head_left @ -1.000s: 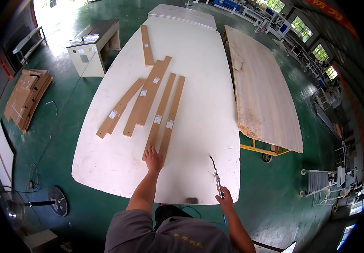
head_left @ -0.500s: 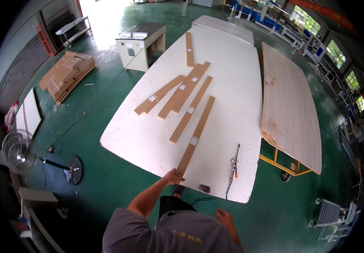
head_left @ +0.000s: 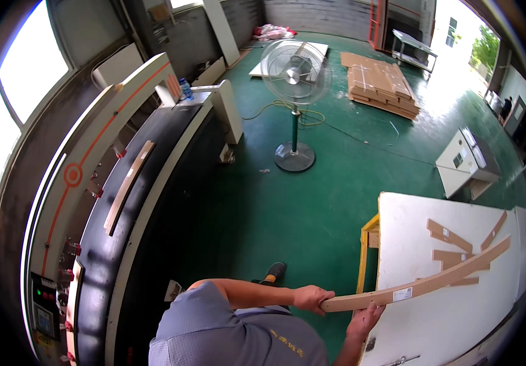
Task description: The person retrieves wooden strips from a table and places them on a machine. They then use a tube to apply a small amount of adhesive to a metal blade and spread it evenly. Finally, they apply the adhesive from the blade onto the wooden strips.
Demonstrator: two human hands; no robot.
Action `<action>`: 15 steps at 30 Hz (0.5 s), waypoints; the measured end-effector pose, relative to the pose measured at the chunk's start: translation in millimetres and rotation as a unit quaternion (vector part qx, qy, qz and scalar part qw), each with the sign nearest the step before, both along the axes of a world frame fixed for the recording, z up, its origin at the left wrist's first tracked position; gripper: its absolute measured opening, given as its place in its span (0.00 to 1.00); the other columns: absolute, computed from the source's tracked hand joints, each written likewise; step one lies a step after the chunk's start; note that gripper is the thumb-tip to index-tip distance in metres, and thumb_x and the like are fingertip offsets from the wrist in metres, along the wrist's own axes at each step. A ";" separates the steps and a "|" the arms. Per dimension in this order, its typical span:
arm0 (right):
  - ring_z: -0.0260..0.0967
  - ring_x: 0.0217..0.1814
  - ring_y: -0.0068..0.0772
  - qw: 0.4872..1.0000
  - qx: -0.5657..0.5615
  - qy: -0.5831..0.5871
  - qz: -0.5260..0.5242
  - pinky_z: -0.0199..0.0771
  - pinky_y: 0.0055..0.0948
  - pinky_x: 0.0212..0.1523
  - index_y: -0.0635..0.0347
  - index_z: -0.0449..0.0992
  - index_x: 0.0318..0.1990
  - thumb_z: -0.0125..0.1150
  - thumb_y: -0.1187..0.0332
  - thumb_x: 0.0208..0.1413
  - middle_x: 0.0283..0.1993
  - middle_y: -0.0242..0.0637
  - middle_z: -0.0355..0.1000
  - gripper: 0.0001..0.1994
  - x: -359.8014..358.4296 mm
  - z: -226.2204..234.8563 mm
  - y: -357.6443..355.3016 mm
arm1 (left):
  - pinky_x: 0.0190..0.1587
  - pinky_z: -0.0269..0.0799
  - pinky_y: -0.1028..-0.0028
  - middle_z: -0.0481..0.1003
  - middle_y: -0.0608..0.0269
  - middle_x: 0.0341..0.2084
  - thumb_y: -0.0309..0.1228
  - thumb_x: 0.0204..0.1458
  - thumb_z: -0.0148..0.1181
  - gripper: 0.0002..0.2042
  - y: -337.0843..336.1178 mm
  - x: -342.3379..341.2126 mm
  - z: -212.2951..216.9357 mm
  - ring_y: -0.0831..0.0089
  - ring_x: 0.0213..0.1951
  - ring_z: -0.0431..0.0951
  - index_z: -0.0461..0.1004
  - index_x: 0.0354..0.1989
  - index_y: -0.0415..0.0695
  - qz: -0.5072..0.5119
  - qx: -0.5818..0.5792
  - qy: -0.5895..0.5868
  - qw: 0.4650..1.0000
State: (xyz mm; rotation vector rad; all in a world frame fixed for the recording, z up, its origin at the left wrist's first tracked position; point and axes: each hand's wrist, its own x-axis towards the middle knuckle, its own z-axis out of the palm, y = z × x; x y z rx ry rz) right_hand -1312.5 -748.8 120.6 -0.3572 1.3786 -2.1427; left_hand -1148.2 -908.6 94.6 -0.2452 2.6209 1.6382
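Head view: the left hand point(head_left: 312, 298) is closed around the near end of a long, flat, light-brown board point(head_left: 433, 282) with a white rectangular label point(head_left: 402, 294). The right hand point(head_left: 365, 321) touches the board's lower edge just beside it; how far its fingers close, I cannot tell. The board reaches from past the edge over the white, flat surface point(head_left: 406, 244), where shorter-looking brown strips point(head_left: 449, 235) lie.

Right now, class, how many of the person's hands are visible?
2: the left hand grips one end of the brown strip; the right hand is at its edge, farther along.
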 end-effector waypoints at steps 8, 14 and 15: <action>0.65 0.45 0.27 0.942 0.160 0.257 0.147 0.70 0.29 0.49 0.66 0.60 0.62 0.67 0.78 0.51 0.46 0.36 0.64 0.31 94.3 18.4 -184.0 | 0.47 0.75 0.63 0.74 0.52 0.47 0.44 0.52 0.70 0.28 -115.0 111.2 -13.0 0.57 0.44 0.77 0.69 0.55 0.39 0.108 0.161 0.027 0.981; 0.76 0.43 0.52 0.765 0.318 0.494 0.265 0.76 0.43 0.45 0.60 0.75 0.49 0.74 0.71 0.36 0.41 0.46 0.77 0.27 165.7 7.0 -296.7 | 0.52 0.73 0.60 0.75 0.60 0.48 0.34 0.53 0.67 0.18 -268.2 241.5 62.0 0.57 0.49 0.75 0.74 0.50 0.45 0.245 -0.175 0.234 0.924; 0.76 0.45 0.53 0.719 0.336 0.530 0.297 0.76 0.45 0.46 0.59 0.76 0.50 0.75 0.68 0.35 0.43 0.45 0.78 0.28 174.9 8.2 -314.6 | 0.61 0.67 0.56 0.71 0.55 0.55 0.33 0.49 0.69 0.25 -286.5 262.5 76.0 0.54 0.58 0.70 0.70 0.57 0.46 0.240 -0.203 0.202 0.927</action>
